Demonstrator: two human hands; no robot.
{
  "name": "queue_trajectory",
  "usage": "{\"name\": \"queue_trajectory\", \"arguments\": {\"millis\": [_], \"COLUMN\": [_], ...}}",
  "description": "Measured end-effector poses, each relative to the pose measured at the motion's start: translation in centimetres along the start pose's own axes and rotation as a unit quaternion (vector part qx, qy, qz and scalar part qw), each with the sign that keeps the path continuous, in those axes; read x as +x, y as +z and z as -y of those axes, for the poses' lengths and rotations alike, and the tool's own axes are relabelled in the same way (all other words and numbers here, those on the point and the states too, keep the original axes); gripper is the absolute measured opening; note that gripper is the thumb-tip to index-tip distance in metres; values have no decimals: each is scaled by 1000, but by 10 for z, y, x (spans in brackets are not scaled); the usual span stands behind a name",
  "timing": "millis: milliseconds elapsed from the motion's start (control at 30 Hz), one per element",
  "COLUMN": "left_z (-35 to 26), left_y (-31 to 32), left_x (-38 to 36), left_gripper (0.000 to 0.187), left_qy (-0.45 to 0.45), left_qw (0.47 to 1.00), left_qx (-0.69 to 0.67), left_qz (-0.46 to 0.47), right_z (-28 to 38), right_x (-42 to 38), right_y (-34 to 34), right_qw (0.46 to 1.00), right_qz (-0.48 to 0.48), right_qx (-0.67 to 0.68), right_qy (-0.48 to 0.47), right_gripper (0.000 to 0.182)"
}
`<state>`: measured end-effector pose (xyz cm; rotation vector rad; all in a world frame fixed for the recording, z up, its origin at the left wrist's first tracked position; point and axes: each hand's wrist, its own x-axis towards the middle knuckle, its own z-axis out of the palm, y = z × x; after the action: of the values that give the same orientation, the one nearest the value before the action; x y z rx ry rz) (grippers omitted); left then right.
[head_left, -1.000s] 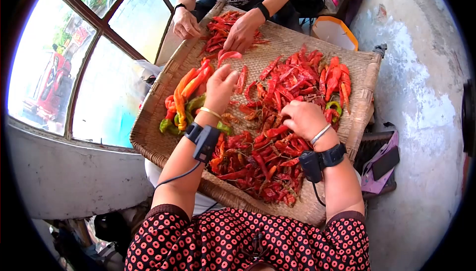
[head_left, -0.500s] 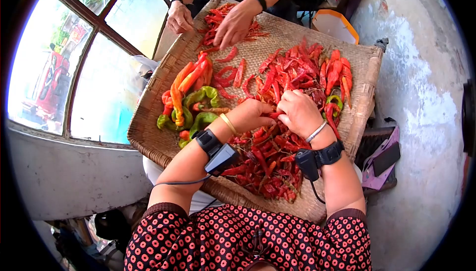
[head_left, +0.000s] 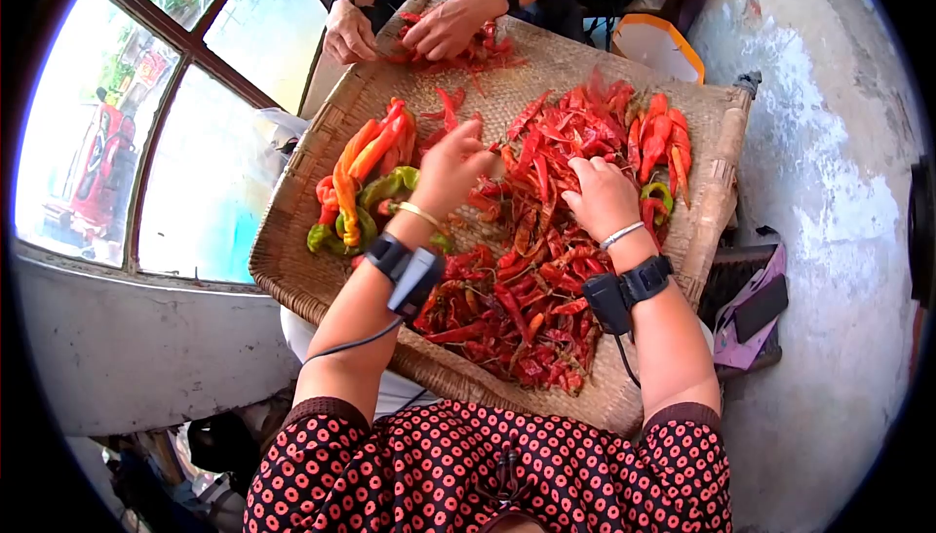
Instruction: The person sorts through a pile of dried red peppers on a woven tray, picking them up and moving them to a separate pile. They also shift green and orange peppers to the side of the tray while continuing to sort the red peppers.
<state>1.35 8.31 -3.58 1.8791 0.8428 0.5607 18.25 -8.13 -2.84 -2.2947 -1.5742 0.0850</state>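
A woven basket tray [head_left: 292, 231] holds dried red chili peppers in several piles. My left hand [head_left: 450, 172] is lifted over the left-centre of the tray, its fingers smeared by motion near some loose red peppers. My right hand [head_left: 604, 199] is at the edge of the upper red chili pile [head_left: 585, 123], thumb and forefinger apart with a gap between them. Below both hands spreads the nearer pile of red chilies [head_left: 517, 309]. Left of my left hand lie twisted orange peppers [head_left: 375, 155] and green peppers [head_left: 390, 187].
Across the tray, another person's hands [head_left: 453, 26] work over a small heap of red chilies. A window [head_left: 210, 162] is on the left, a rough wall [head_left: 829, 240] on the right. An orange-rimmed container [head_left: 658, 45] stands behind the tray. Cables run from my wrist devices.
My hands were together over the chilies; now they are apart, the left moved up and left, the right slightly right. The other person's right-hand-side hand in view has shifted up toward the small heap.
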Motion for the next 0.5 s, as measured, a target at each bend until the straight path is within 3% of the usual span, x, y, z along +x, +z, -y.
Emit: {"name": "queue_trajectory", "arguments": {"millis": [67,133,200,267,333,400,467,500], "left_z": [-6,-22,-21,-26,-22,-24,-31,-32], "left_y": [20,35,40,34,23,8,-8,-13], "left_x": [-8,-17,-18,-20,-17,-17,-17,-18], "left_gripper": [53,48,44,41,32,21,16,15], "left_qy": [150,224,225,162,186,201,58,14], "left_qw": [976,957,955,952,948,945,953,967], "left_qx": [160,184,195,232,232,161,99,51], "left_qz": [-1,-6,13,117,117,199,282,250], "right_z": [4,5,4,7,7,7,9,8], "right_x": [-1,-1,-1,-3,-4,-4,-6,-5], "right_y": [-1,2,6,5,6,4,-4,-1], "right_qw": [1000,999,997,996,988,985,973,970], "right_qz": [24,29,26,23,59,65,99,93], "right_qx": [13,18,30,37,92,101,153,182], "right_qy": [-3,-2,-65,-75,-105,-127,-144,-135], "right_gripper": [38,36,32,29,27,25,25,27]}}
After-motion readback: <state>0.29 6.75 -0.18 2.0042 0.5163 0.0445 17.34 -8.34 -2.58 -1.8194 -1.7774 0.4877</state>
